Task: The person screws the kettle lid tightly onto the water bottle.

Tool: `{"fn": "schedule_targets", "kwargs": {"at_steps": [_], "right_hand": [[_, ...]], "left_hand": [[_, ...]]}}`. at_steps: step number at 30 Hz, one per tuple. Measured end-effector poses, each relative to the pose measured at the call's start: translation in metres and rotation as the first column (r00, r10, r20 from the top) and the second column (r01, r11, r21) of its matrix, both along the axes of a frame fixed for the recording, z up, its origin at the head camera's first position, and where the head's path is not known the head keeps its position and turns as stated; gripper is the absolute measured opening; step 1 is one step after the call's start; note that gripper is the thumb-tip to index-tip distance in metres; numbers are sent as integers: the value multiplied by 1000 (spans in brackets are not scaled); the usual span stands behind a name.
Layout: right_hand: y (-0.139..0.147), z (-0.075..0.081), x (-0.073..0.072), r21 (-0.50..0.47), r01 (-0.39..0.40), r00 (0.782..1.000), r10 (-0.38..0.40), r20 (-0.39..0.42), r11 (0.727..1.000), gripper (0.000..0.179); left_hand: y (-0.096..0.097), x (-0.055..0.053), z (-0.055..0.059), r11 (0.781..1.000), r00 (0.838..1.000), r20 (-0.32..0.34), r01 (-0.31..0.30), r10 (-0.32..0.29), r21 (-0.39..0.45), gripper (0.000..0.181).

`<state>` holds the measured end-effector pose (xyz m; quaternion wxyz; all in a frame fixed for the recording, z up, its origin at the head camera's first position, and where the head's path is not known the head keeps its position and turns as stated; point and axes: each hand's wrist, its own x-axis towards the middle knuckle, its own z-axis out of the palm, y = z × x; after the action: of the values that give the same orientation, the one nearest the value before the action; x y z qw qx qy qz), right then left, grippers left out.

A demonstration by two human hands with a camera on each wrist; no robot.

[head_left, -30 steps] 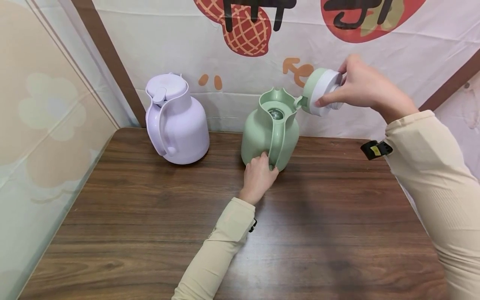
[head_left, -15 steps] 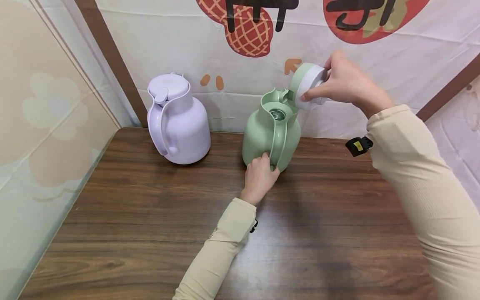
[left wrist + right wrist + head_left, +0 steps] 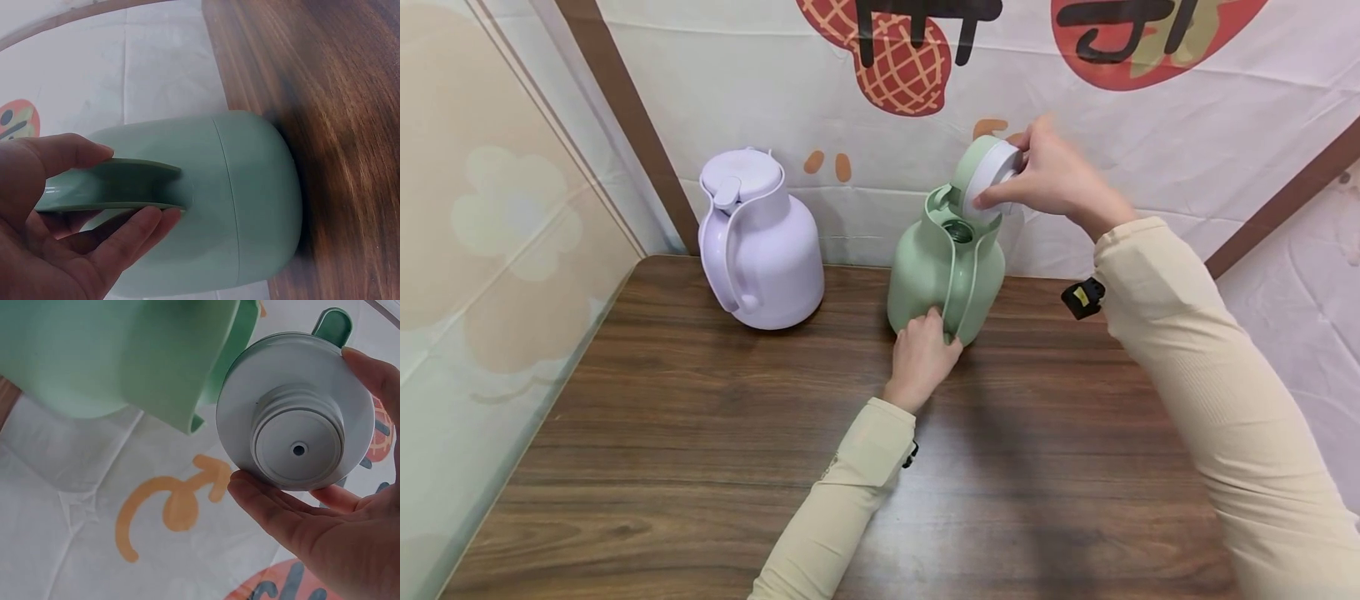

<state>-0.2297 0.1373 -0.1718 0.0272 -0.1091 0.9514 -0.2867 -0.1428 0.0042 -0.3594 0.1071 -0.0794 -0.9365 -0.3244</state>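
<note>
A green thermos jug [image 3: 917, 271] stands upright on the table with its round mouth uncovered. My left hand [image 3: 922, 358] grips the lower part of its handle [image 3: 119, 181], thumb on one side and fingers on the other. Above the jug's rim, my right hand [image 3: 1056, 179] pinches the green and white lid [image 3: 992, 175] by its edge. The lid is tilted on its side. In the right wrist view its white underside [image 3: 297, 444] shows, with a threaded plug and a small central hole, beside the jug's spout end.
A purple thermos jug [image 3: 771, 258] with its lid on stands to the left on the brown wooden table [image 3: 700, 467]. Right behind the jugs hangs a white printed cloth [image 3: 700, 75]. Another printed cloth [image 3: 482, 250] borders the table's left side.
My right hand has moved left with the lid, from the right of the green jug to over its mouth. My left hand keeps its hold on the handle.
</note>
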Motion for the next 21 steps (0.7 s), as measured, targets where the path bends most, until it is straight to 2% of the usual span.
{"fn": "schedule_targets", "kwargs": {"at_steps": [10,21], "right_hand": [[-8,-10,-7,-1,-28,1000,28,15,1000,76],[-11,-13,-11,60,-21,998,18,56,998,78]], "left_hand": [[0,0,0,1000,1000,-23,-9,8,-9,16],[-3,0,4,999,1000,19,-6,5,49,24]]}}
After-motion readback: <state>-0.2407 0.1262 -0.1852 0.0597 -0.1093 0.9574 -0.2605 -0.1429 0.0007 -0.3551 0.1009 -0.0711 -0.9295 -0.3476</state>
